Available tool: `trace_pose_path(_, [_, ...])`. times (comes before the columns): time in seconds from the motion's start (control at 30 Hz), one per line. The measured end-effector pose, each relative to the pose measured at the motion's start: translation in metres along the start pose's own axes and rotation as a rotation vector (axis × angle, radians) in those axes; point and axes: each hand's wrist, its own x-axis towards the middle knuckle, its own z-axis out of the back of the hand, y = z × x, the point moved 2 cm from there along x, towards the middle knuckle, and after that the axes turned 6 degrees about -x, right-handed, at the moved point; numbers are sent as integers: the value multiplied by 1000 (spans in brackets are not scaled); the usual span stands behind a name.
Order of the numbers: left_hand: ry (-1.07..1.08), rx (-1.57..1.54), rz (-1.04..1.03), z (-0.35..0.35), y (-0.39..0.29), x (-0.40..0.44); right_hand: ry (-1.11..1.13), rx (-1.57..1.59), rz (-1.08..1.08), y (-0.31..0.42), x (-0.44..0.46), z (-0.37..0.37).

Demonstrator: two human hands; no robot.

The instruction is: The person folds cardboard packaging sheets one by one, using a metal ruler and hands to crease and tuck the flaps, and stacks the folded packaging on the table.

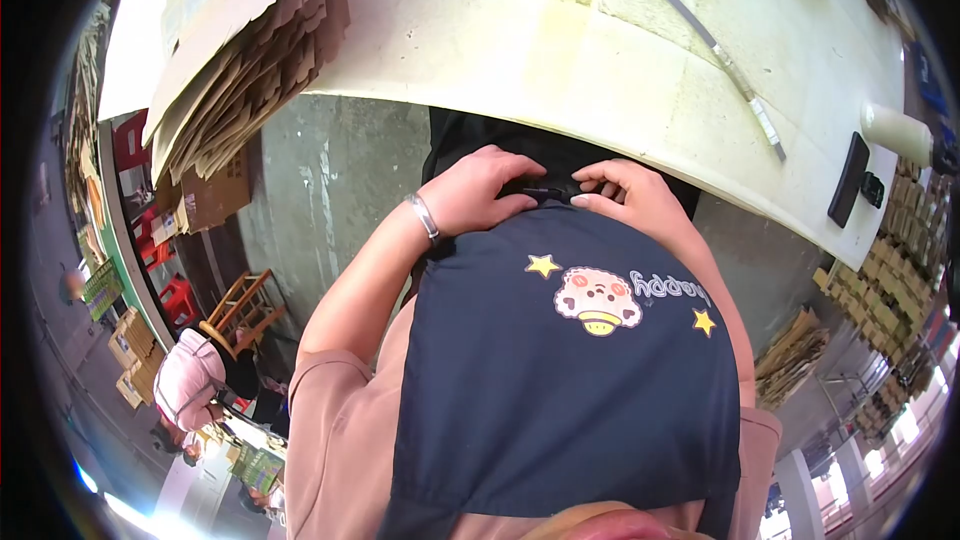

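Note:
Both hands are at the waist of the dark navy apron, close to the table's edge. My left hand, with a silver bracelet at the wrist, has its thumb and fingers curled at a thin black strap. On the other side my right hand bends its thumb and fingers toward the same strap. The strap runs between the two hands, and its ends are hidden by the fingers. Dark cloth lies just beyond the hands. A cartoon sheep print and stars decorate the apron.
The pale table carries a stack of flat cardboard at left. A long thin strip, a black phone-like object and a white roll lie at right. A person in pink is behind at left, near a wooden chair.

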Motion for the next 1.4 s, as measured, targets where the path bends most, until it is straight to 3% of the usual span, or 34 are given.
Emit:
trace_pose_path(0.17, [-22,-87,33,-3,-3,-7,-53,-52,94,-5,-8,-3])
trace_pose_path(0.23, [-93,-407,118,-3,-1,-7,-37,-25,80,-7,-7,-4])
trace_pose_path(0.33, [-112,-579,117,-11,7,-5,-42,-1,72,-8,-5,-5])
trace_pose_path(0.63, [-131,-712,148,-13,11,-2,-33,10,56,-5,-1,-3])
trace_pose_path(0.67, [-130,-712,149,-14,13,-4,-32,10,55,-5,-2,-5])
trace_pose_path(0.73, [-104,-251,-48,-9,15,-4,-45,67,41,-5,-5,-4])
trace_pose_path(0.77, [-17,-114,-176,-8,22,-1,-138,-167,333,-12,-5,-2])
trace_pose_path(0.87, [37,-166,-215,-2,23,-11,-115,-119,474,24,-32,42])
trace_pose_path(0.93, [145,-288,-84,7,29,-19,-517,-139,475,26,-38,69])
trace_pose_path(0.97, [224,-241,11,19,19,-18,-768,-298,492,23,-32,85])
trace_pose_path(1.0, [270,-214,-26,32,12,-14,-906,-453,396,5,-22,97])
trace_pose_path(1.07, [468,-23,187,79,-36,7,-1082,-692,199,-9,-5,114])
trace_pose_path(1.13, [299,53,-38,112,-70,44,-1150,-733,175,-31,18,114])
trace_pose_path(1.17, [186,61,-251,126,-75,73,-1163,-743,159,-33,24,111])
trace_pose_path(1.23, [3,39,-409,150,-98,142,-1221,-768,199,-38,28,109])
trace_pose_path(1.27, [-87,207,-433,161,-109,183,-1232,-771,199,-41,29,110])
trace_pose_path(1.3, [-186,175,-581,166,-131,219,-1245,-706,218,-44,31,111])
trace_pose_path(1.4, [-596,704,-844,182,-138,345,-1286,-655,242,-40,29,112])
